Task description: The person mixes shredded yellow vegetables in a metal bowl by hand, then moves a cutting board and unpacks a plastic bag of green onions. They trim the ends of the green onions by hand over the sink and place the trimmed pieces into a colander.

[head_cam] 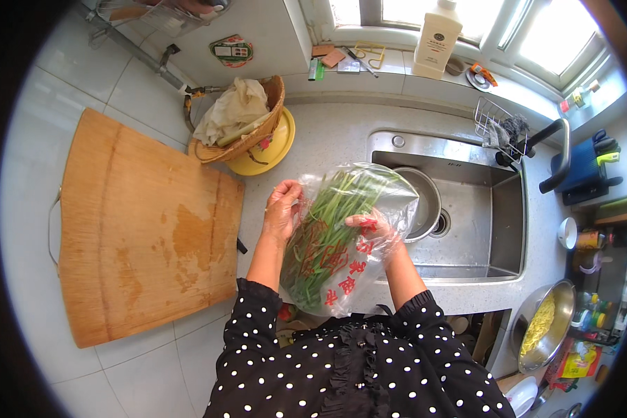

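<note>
A clear plastic bag with red writing (345, 282) hangs between my two hands, full of long green leafy stalks (329, 224). My left hand (283, 206) pinches the bag's edge at its upper left. On the right, my right hand (373, 224) is behind or within the clear film, curled at the side of the stalks with the thumb towards them; it grips the bag. The bag is in front of the counter's edge and partly covers a round metal bowl (429, 201) in the sink.
Right of the bag lies a steel sink (475, 219) with a black faucet (564, 151). A large wooden cutting board (151, 230) stands at the left. Behind are a wicker basket (261, 125) and a yellow lid (282, 146). A steel bowl (567, 318) with yellow shreds sits at the right.
</note>
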### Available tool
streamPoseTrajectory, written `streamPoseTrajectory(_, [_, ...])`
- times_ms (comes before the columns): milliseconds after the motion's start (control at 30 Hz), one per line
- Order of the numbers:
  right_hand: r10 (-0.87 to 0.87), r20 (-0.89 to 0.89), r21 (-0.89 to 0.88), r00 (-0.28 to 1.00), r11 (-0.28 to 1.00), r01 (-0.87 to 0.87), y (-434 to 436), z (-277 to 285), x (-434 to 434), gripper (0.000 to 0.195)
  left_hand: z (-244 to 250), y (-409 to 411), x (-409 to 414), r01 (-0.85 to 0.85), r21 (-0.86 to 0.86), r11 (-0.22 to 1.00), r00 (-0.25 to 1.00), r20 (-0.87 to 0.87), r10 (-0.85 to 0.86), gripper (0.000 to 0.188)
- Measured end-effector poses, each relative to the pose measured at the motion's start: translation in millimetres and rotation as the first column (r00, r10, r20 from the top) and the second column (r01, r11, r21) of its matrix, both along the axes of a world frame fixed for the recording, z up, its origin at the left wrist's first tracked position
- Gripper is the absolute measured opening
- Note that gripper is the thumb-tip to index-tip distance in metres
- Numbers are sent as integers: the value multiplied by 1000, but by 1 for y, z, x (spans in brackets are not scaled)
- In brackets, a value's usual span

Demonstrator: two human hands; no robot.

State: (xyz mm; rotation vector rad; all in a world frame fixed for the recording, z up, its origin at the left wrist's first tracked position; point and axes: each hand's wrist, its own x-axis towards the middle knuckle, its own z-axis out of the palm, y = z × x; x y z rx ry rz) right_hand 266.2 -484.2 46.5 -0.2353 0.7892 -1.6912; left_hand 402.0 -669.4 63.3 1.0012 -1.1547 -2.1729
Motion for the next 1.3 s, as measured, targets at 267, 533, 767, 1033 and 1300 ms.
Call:
streamPoseTrajectory(267, [101,-38,97,994,991,-97,1,-9,-5,55,46,36,-21,285,100,953,958,-22,-285,3])
streamPoseTrajectory(533, [-79,-119,175,990,979,99,-10,-10,2,40,57,47,-34,469,-270,841,861,353,-367,2])
streamPoseTrajectory(767, [-242,71,75,968,969,237,13,-9,-21,45,46,-26,16,-282,-234,930,959,-29,283,9])
streamPoseTrajectory(1033, [-244,52,86,968,967,239,39,4,-34,43,-2,-39,40,-410,-173,895,905,48,424,7])
streamPoseTrajectory(1300, [-30,-159,87,987,995,44,55,22,-37,39,-58,-62,67,-645,-270,715,720,99,687,7])
